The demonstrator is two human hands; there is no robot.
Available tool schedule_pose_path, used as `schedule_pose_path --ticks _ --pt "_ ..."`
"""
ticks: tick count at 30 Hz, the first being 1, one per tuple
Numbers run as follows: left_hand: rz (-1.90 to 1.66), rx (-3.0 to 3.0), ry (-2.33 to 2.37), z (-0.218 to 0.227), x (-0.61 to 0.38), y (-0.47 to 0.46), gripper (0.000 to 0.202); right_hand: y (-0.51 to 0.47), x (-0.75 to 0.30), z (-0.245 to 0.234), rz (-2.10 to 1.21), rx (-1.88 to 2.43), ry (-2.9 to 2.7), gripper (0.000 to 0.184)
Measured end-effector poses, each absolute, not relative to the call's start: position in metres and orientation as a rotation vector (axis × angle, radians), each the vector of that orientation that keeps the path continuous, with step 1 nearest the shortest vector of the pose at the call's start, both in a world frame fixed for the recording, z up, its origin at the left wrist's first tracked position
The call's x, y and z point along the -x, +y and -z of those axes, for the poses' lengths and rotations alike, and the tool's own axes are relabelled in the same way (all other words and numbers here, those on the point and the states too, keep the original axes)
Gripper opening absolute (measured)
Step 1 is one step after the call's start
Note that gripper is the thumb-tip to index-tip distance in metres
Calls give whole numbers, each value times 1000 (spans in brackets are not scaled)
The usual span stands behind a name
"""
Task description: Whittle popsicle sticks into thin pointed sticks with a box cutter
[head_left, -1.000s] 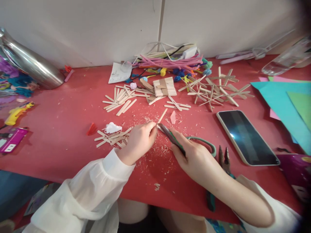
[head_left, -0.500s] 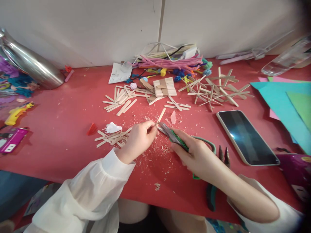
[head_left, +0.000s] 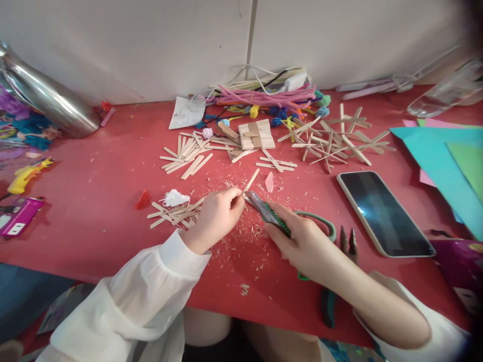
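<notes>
Between the thumb and fingers of my left hand point(head_left: 219, 216) is a wooden craft stick point(head_left: 251, 180), its free end pointing up and away. My right hand point(head_left: 302, 241) is closed around a green utility knife point(head_left: 269, 213). The knife's blade end meets the stick close to my left fingertips; the exact contact is too small to make out. Wood shavings point(head_left: 254, 231) lie scattered on the red table under both hands. Beside my left wrist rests a small pile of sticks point(head_left: 177, 215), with a crumpled white scrap point(head_left: 176, 197) against it.
Farther back lie more craft sticks point(head_left: 184, 151), a bundled stack point(head_left: 256, 134) and a tangled heap point(head_left: 335, 138). Pliers point(head_left: 350, 244) and a phone point(head_left: 385, 213) are right of my right hand. A steel flask point(head_left: 56, 95) stands at left; colored paper point(head_left: 433, 156) lies at right.
The knife and my right hand have shifted very slightly left. The stick in my left hand has turned a little, its free end moving slightly to the right.
</notes>
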State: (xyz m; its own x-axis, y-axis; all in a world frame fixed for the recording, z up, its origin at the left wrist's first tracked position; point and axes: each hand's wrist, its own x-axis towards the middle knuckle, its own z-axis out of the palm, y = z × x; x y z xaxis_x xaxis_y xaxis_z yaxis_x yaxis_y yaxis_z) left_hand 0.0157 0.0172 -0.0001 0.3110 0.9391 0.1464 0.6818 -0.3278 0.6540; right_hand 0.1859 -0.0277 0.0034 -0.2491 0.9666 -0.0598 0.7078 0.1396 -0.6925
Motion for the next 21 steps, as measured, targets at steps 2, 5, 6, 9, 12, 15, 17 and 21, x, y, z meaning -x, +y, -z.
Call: schedule_pose_path --ticks 2,5,6,9,12,15,17,21 --pt "-703 -2133 1448 1 -16 18 20 -29 -186 2 -511 1571 -2191 40" --pt "-676 -2166 1479 1 -16 18 23 -31 -186 9 -364 1558 -2243 45" --pt "-671 -2165 1482 0 -17 19 23 -32 -185 10 -342 1563 -2251 45" --pt "-673 -2119 1470 0 -17 19 22 -35 -183 10 -301 1608 -2257 46" --pt "-711 -2075 1431 1 -17 20 21 -34 -183 6 -348 1643 -2237 46" --pt "-736 -2050 1398 3 -16 21 20 -30 -186 1 -518 1621 -2194 40" --pt "-736 -2047 1393 4 -16 21 21 -27 -188 -2 -656 1596 -2161 35" --pt "-728 -2073 1403 4 -15 21 22 -25 -189 -7 -1161 1553 -1889 34"
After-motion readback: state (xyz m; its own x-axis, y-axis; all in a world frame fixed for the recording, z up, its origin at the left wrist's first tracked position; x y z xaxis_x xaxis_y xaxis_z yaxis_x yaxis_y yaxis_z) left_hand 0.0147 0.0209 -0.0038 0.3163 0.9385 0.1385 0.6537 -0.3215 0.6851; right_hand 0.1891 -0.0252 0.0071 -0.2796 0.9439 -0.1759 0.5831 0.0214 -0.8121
